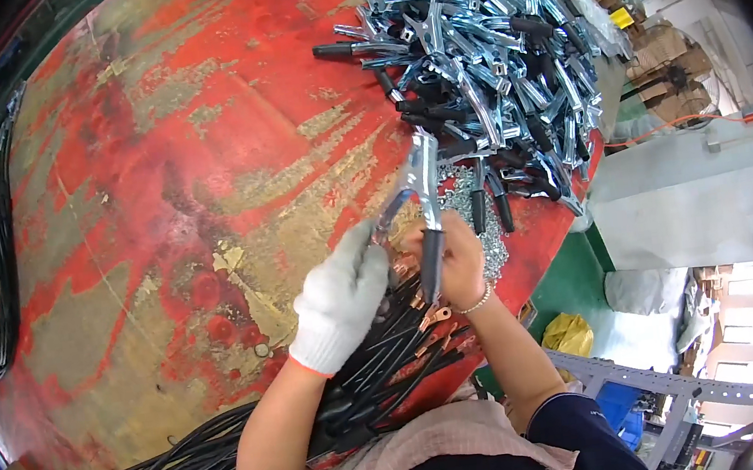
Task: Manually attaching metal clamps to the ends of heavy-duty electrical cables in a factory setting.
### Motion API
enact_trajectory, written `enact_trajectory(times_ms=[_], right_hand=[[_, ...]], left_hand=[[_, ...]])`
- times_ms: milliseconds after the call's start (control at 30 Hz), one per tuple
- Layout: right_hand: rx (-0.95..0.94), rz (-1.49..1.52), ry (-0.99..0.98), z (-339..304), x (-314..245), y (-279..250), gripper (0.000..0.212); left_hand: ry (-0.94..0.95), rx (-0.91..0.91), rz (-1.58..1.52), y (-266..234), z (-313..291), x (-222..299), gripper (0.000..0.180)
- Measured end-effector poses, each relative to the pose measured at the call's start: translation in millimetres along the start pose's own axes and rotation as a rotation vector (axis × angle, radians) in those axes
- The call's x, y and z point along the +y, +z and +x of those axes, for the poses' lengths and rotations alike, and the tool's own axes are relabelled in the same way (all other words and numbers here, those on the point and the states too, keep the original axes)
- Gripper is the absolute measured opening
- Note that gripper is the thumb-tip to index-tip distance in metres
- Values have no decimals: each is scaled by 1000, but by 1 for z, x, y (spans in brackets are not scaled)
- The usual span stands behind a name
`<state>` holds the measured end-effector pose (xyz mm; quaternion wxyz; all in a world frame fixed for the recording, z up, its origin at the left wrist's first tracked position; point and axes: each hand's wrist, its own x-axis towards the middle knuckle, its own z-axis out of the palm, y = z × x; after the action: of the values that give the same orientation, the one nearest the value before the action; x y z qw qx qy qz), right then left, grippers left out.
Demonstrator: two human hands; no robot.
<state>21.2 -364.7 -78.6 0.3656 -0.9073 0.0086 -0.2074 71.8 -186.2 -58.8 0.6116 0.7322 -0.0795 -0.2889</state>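
A silver metal clamp (425,174) with black handle grips stands in front of me, jaw end pointing away. My left hand (342,295), in a white glove, closes its fingers on one handle of the clamp. The bare right hand (461,262), with a beaded bracelet at the wrist, is curled behind the other handle. Its fingertips meet near the left thumb, partly hidden by the clamp; what they pinch I cannot make out. Just below both hands lie black cables (365,380) with copper lugs (436,317) on their ends.
Beyond the hands rises a large heap of similar clamps (467,48). Small silver fasteners (494,249) lie beside the right hand. More black cables (0,269) run along the left edge of the worn red table (157,186). A grey metal rack (673,391) stands off its right side.
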Motion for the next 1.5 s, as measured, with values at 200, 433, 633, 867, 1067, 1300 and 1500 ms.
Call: enact_trajectory(times_ms=[200, 433, 633, 867, 1067, 1300, 1500], right_hand=[[-167, -396, -158, 26, 36, -4, 14], [-137, -409, -158, 26, 38, -2, 13], [-223, -436, -200, 28, 39, -6, 15], [-4, 44, -76, 34, -15, -8, 24], [47, 118, -93, 37, -25, 9, 23], [0, 28, -89, 41, -39, 5, 22], [-1, 65, -39, 39, -39, 2, 22]], left_hand=[[-168, -71, -555, -19, 5, 18, 40], [-156, -40, -627, -23, 3, 17, 38], [-149, -62, -559, -20, 3, 17, 40], [-161, -84, -419, -11, 0, 15, 48], [-151, -119, -394, -11, 1, 18, 43], [-129, -106, -391, -11, -1, 16, 44], [-103, -104, -387, -6, 0, 11, 41]])
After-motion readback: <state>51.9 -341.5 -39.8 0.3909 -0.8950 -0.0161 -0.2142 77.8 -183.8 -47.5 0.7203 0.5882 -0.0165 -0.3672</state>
